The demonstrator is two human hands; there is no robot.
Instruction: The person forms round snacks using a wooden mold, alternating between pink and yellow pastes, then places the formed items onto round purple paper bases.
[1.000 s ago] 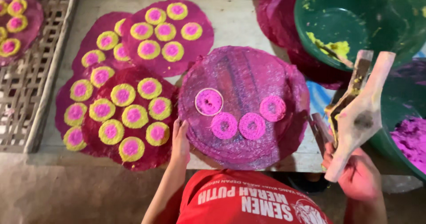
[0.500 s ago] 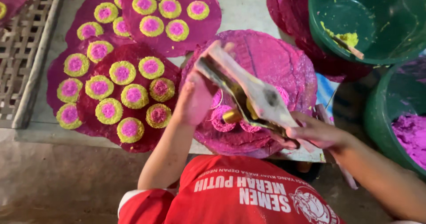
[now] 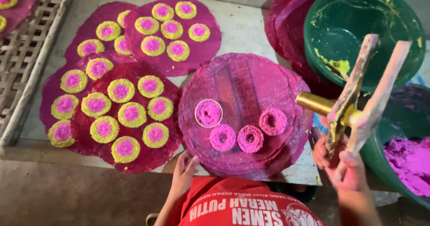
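Note:
My right hand [image 3: 345, 165] grips a two-armed wooden press tool [image 3: 363, 91] with a brass tube, raised beside the green bowls. My left hand [image 3: 184, 174] rests with fingers apart on the near edge of a round magenta mat [image 3: 251, 82]. On that mat lie three pink dough rings [image 3: 248, 136] and one pink disc in a white ring [image 3: 208, 113].
Left of it, overlapping magenta mats [image 3: 80, 123] carry several yellow-rimmed pink discs. A green bowl [image 3: 358, 20] with yellow paste stands at the back right, and a bowl of pink dough [image 3: 407, 159] at the right. A woven bamboo rack [image 3: 27, 51] lies far left.
The press tool was over the mat half a second ago with my left hand on it. It has swung back up to the right, and my left hand has dropped to the mat's edge.

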